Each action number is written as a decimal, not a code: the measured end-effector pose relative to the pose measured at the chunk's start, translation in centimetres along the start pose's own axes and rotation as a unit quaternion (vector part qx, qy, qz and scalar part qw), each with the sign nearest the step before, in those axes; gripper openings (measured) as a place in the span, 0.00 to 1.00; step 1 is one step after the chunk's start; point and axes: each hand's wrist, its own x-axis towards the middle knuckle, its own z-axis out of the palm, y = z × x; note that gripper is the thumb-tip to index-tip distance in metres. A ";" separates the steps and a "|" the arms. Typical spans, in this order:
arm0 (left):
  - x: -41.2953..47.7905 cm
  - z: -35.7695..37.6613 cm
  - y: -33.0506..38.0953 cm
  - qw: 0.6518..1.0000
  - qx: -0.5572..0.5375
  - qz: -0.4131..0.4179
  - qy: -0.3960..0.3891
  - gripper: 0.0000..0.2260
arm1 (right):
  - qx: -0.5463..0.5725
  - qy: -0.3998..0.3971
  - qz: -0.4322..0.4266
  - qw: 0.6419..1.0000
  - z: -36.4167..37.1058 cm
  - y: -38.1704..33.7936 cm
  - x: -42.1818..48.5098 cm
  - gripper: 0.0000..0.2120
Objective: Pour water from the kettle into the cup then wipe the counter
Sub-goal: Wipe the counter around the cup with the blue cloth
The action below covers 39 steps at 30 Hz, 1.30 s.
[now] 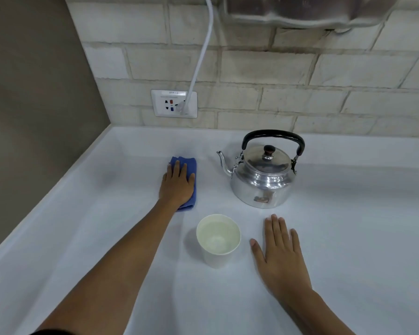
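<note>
A shiny metal kettle (264,182) with a black handle stands upright on the white counter (348,226), spout pointing left. In front of it stands a white paper cup (218,240) with water inside. A folded blue cloth (192,187) lies left of the kettle. My left hand (177,184) lies flat on top of the cloth, fingers together, pressing it onto the counter. My right hand (281,252) rests flat on the counter just right of the cup, palm down, fingers slightly spread, holding nothing.
A brick-pattern wall rises behind the counter with a white socket plate (173,103) and a white cable (203,49) plugged into it. A brown side wall (34,117) bounds the counter on the left. A metal hood (307,13) hangs overhead.
</note>
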 end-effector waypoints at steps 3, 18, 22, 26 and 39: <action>1.1 0.7 0.9 0.995 0.082 0.053 -0.011 0.22 | -0.004 0.003 0.000 1.000 -0.1 -0.2 0.0 0.38; -8.9 0.6 -1.1 0.940 0.077 0.320 0.092 0.16 | 0.008 -0.005 0.006 1.000 -0.2 0.0 0.0 0.32; -5.7 0.1 -0.9 0.983 0.032 0.176 0.040 0.22 | 0.007 -0.003 0.012 1.000 -0.2 -0.1 0.1 0.32; -3.9 0.5 2.6 0.991 0.021 0.131 0.008 0.23 | 0.010 -0.002 0.008 1.000 -0.3 -0.1 0.1 0.33; -18.3 0.0 -7.4 0.989 -0.045 0.139 0.037 0.23 | -0.021 -0.005 0.004 1.000 -0.4 -0.2 0.2 0.32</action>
